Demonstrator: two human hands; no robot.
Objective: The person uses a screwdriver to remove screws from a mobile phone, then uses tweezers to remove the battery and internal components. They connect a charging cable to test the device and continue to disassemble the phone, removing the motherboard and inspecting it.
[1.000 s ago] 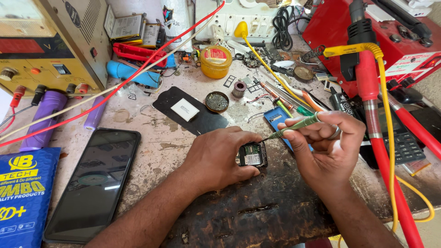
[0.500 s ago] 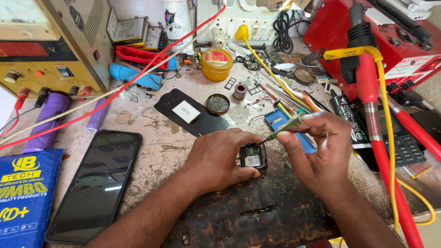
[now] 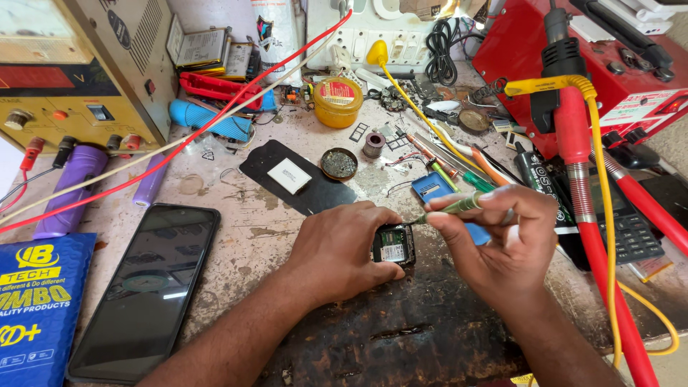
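Near edge: dark scorched mat [image 3: 401,337] on table [image 3: 236,236]; both forearms come in over it.
L hand [image 3: 344,251]: fingers curled and pressed around small open device [image 3: 393,244], pinning it down at mat's far edge; thumb at its near side.
Device: little dark square unit, back off, board and silver part showing; sits between the two hands, touching L fingers.
R hand [image 3: 502,240]: fingers pinched together on green-handled tool [image 3: 459,206], thumb and forefinger near its front.
Key relation: tool's long axis runs right-to-left, slightly down; tip just at device's upper right corner. Device lies left of and a bit below R fingers. Can't tell if tip touches. R hand does the working, L only steadies.
Left side: black phone [image 3: 147,287] lying flat, screen up; blue packet [image 3: 36,301] at the edge.
Mid: black cover w/ white square pad [image 3: 290,175], small round tin [image 3: 339,164], blue part [image 3: 433,188] beyond R hand.
Right: red hose w/ yellow cable [image 3: 598,215] crossing near R wrist.
Far: yellow power supply [image 3: 79,79], yellow jar [image 3: 337,101], red station [image 3: 588,64], wall sockets.
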